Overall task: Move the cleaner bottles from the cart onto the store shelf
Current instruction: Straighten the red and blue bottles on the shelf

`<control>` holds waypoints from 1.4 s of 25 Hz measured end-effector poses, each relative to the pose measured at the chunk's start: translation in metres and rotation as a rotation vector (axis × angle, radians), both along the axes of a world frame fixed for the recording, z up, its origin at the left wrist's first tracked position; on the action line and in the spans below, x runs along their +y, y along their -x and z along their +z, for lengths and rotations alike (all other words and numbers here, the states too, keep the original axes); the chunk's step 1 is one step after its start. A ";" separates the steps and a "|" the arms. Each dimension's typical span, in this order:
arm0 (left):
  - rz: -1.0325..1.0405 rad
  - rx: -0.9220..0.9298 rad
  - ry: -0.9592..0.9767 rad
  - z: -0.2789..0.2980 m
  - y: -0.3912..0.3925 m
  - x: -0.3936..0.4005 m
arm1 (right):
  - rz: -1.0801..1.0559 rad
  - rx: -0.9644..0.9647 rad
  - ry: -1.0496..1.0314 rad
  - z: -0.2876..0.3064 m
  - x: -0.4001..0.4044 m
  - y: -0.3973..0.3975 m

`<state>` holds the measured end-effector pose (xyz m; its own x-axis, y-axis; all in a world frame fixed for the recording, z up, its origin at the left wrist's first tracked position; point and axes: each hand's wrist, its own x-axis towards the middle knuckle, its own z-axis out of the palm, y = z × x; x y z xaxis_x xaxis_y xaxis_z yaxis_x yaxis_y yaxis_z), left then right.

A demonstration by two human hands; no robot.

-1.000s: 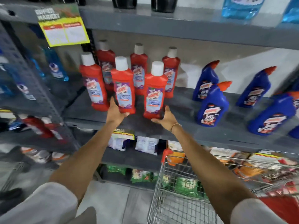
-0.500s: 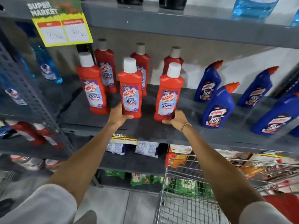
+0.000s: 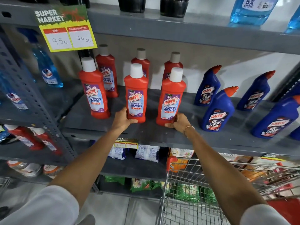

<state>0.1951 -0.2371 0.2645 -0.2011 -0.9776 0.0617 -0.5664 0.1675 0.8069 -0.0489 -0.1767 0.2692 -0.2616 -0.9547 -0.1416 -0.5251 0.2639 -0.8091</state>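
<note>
Gripping two red bottles (image 3: 136, 96) at their bases, both hands (image 3: 122, 119) should seat them flat on the shelf (image 3: 186, 135) before letting go.

Six red cleaner bottles (image 3: 136, 93), four blue cleaner bottles (image 3: 217, 109), two hands (image 3: 121, 119).
</note>
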 end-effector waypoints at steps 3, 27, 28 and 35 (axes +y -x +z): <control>-0.014 -0.011 -0.015 0.000 0.001 -0.001 | 0.011 0.005 -0.008 0.001 -0.001 -0.001; 0.184 -0.029 -0.011 -0.015 0.006 0.037 | -0.095 -0.283 0.056 -0.021 0.022 0.023; 0.180 -0.103 0.020 -0.018 0.009 0.045 | -0.109 -0.313 0.050 -0.019 0.030 0.027; 0.114 -0.346 0.284 -0.032 0.075 0.113 | -0.362 0.050 0.409 -0.001 0.116 0.056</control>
<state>0.1202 -0.1237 0.2321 -0.1487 -0.9489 0.2783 -0.8219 0.2751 0.4987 -0.1051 -0.0603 0.2684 -0.5804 -0.7772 0.2432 -0.4993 0.1037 -0.8602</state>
